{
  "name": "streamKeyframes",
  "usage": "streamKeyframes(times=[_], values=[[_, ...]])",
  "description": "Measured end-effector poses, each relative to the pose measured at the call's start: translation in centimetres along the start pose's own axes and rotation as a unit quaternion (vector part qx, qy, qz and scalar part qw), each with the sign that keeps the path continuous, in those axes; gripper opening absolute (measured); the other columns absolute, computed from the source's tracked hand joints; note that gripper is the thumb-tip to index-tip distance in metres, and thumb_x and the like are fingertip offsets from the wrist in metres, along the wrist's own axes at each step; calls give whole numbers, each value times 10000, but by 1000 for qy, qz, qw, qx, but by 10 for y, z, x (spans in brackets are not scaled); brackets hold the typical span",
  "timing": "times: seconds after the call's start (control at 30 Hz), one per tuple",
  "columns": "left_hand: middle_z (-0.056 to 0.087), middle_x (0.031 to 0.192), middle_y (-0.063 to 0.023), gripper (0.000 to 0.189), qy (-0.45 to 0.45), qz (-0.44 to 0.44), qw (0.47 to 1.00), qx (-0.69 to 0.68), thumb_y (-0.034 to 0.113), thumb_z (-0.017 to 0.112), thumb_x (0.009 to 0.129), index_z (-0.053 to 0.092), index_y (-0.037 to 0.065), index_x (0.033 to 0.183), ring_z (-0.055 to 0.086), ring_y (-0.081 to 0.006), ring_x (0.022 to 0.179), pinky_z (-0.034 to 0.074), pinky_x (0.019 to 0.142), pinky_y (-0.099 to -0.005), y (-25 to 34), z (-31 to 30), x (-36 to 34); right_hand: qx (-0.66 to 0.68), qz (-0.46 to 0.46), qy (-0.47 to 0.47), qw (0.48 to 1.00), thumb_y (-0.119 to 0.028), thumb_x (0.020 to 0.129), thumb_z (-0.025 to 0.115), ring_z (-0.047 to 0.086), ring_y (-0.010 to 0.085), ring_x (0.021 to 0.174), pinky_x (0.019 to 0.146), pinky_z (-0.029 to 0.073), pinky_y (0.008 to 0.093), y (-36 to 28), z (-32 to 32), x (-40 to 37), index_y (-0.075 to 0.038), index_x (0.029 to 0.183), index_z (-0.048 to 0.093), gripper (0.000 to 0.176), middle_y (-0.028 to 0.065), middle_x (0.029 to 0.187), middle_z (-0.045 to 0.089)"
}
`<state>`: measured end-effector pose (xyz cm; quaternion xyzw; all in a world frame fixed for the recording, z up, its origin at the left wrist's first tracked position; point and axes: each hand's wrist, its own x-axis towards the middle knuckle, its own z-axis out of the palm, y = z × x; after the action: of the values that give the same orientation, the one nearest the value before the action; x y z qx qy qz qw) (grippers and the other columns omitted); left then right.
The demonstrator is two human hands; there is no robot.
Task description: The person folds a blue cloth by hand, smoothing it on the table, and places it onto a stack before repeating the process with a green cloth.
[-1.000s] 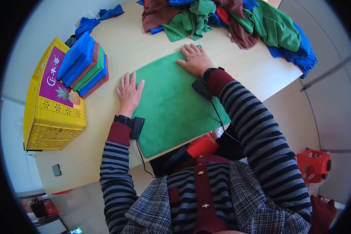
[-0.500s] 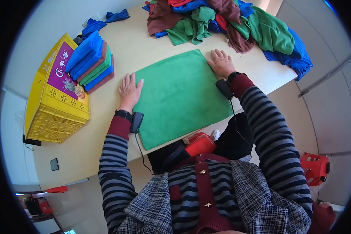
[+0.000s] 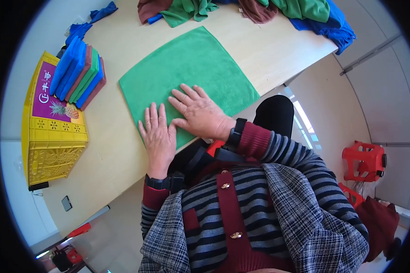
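Note:
A green cloth (image 3: 187, 59) lies spread flat on the table, its near edge at the table's front. My left hand (image 3: 157, 132) rests flat on the cloth's near left part, fingers stretched forward. Beside it, my right hand (image 3: 198, 109) lies on the cloth with its fingers spread, its thumb close to the left hand's thumb. Neither hand grips anything. To the left stands a stack of folded cloths (image 3: 79, 73) in blue, brown and green, overlapping a yellow crate (image 3: 54, 145) in this view.
A heap of loose cloths (image 3: 300, 9) in green, brown and blue covers the table's far edge and hangs over its right corner. Crumpled blue cloths (image 3: 79, 32) lie at the far left. A small dark flat object (image 3: 66, 203) is at the near left. Red stools (image 3: 362, 160) stand at right.
Both hands have come from the cloth's left and right edges to its near left part, side by side. The cloth now lies turned, and the view has shifted.

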<state>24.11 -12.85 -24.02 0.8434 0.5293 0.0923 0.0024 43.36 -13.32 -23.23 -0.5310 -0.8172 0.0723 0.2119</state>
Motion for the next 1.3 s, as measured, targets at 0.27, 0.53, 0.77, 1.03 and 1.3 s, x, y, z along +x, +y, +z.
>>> streamKeyframes(times=[0.27, 0.53, 0.77, 1.03, 1.3], values=[[278, 1678, -143, 623, -7, -18, 1000, -10, 403, 463, 1071, 349, 86, 1595, 226, -348, 1556, 131, 1259, -571, -2, -8, -8, -93, 64, 28, 993, -489, 1026, 507, 319, 342, 1517, 1248, 230, 508, 69, -27, -22, -97, 1535, 459, 644, 129, 1607, 412], [275, 1681, -140, 640, -6, -40, 999, -13, 420, 474, 1065, 345, 94, 1600, 223, -351, 1557, 150, 1252, -580, -9, -10, -17, -128, 126, 32, 983, -505, 1040, 478, 304, 350, 1525, 1257, 211, 508, 97, -45, -41, -113, 1555, 433, 648, 129, 1619, 395], [278, 1678, -143, 652, 2, -53, 998, -20, 428, 486, 1059, 348, 80, 1594, 223, -354, 1557, 165, 1247, -586, -19, -11, -26, -137, 170, 49, 975, -493, 1041, 484, 314, 381, 1515, 1250, 222, 512, 119, -55, -57, -122, 1556, 429, 637, 146, 1614, 400], [314, 1658, -161, 666, -60, -59, 996, -24, 437, 507, 1049, 362, 58, 1577, 260, -354, 1542, 183, 1239, -591, -43, -45, -11, -101, 227, -9, 969, -487, 1037, 502, 360, 394, 1484, 1218, 280, 511, 144, -98, -25, -65, 1541, 426, 662, 210, 1576, 428], [350, 1642, -164, 648, 15, 37, 998, 38, 425, 518, 1042, 378, 79, 1572, 297, -353, 1528, 223, 1225, -596, -53, -3, 123, -105, 27, -26, 994, -497, 1035, 483, 329, 411, 1500, 1209, 278, 565, 71, -12, 121, -83, 1564, 392, 678, 185, 1618, 377]])
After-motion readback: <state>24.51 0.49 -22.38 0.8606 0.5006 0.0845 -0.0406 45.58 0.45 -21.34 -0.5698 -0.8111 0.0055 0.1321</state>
